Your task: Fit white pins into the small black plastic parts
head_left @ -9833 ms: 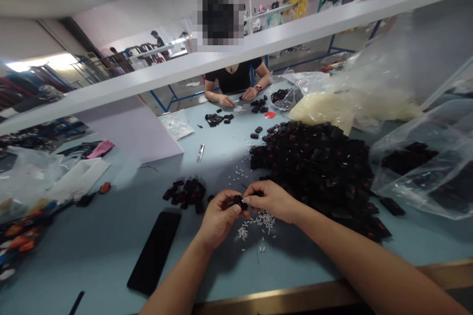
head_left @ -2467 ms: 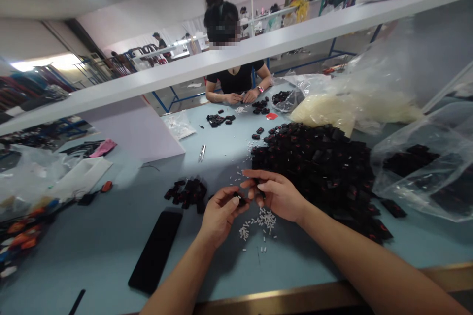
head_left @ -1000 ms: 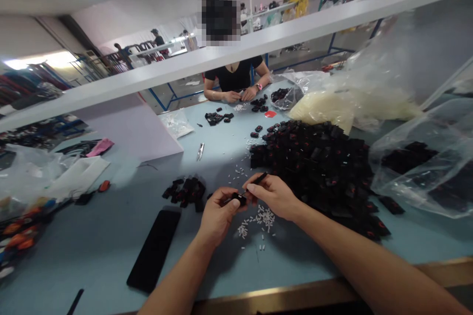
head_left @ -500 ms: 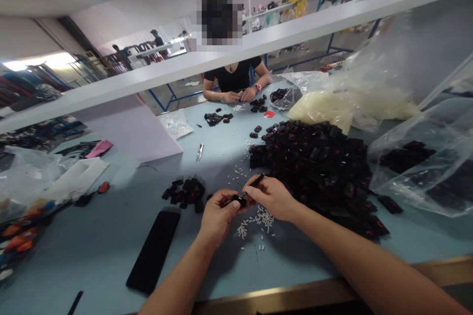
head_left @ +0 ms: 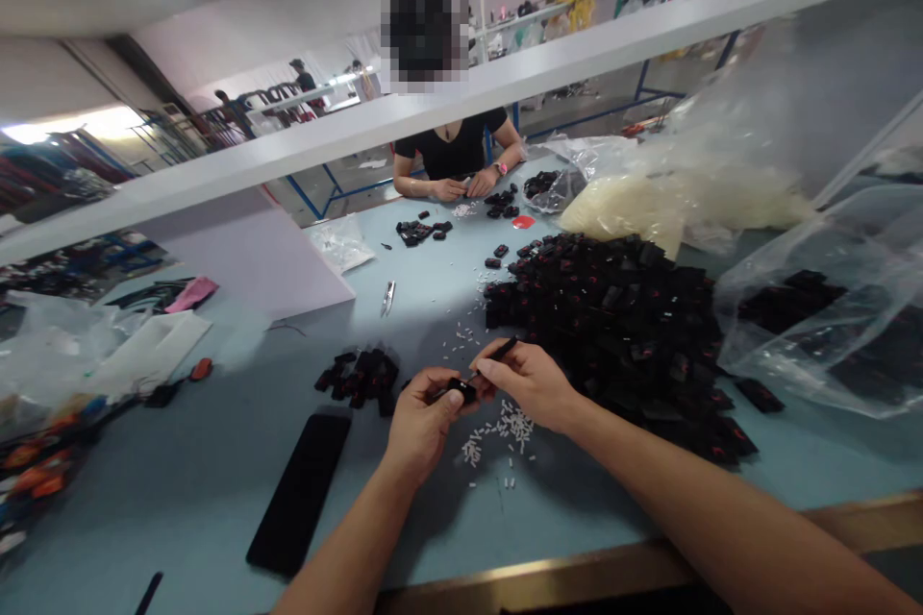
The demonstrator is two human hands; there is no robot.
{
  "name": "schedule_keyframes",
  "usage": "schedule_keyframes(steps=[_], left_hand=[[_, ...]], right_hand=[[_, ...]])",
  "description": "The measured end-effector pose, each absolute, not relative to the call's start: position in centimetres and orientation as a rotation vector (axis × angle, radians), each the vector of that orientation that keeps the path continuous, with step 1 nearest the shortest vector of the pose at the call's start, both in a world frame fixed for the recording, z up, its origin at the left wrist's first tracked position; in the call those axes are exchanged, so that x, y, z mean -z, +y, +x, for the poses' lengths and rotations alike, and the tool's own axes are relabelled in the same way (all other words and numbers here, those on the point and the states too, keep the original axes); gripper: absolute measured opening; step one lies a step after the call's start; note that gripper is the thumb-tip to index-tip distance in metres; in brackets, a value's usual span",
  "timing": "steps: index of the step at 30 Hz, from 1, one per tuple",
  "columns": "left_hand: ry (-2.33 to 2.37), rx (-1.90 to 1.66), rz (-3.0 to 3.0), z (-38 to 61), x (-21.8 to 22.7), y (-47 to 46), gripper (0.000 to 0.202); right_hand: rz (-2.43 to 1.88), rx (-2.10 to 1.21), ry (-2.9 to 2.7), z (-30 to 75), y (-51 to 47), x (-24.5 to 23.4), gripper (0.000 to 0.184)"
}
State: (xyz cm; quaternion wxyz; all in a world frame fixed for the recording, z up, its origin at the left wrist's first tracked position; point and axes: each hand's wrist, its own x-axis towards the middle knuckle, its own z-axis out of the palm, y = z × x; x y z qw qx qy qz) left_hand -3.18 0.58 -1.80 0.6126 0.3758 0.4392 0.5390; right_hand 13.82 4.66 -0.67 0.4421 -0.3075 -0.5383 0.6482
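Note:
My left hand (head_left: 424, 418) pinches a small black plastic piece (head_left: 462, 390) between thumb and fingers. My right hand (head_left: 525, 380) is closed on a slim black stick-like tool (head_left: 499, 352), its tip pointing down at that piece; the exact kind of tool is unclear. The fingertips of both hands nearly meet over the table. Just below them lie many tiny white tubes (head_left: 515, 423), loosely scattered. To the left of my left hand is a small group of similar black pieces (head_left: 361, 377). A large heap of black pieces (head_left: 612, 327) rises beyond my right hand.
A black phone-like slab (head_left: 299, 495) lies left of my left forearm. Small metal snips (head_left: 388, 298) rest farther back. Clear plastic bags (head_left: 829, 307) stand at right, a yellowish one (head_left: 627, 211) behind the heap. Across the table (head_left: 433, 548) a co-worker (head_left: 458, 159) handles small pieces under a white shelf (head_left: 324, 135).
Both hands stay together over the black piece, with only a slight shift to the left in view. The grips look the same.

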Motion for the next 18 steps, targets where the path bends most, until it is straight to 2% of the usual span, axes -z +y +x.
schedule_keyframes(steps=[9,18], left_hand=[[1.0,-1.225,0.893,-3.2,2.05,0.52,0.022],[1.019,-1.222,0.871,-3.18,2.27,0.49,0.022]], right_hand=[[-0.789,-1.563,-1.398,13.86,4.63,0.58,0.019],[-0.894,-1.308,-1.65,13.98,4.34,0.6,0.015]])
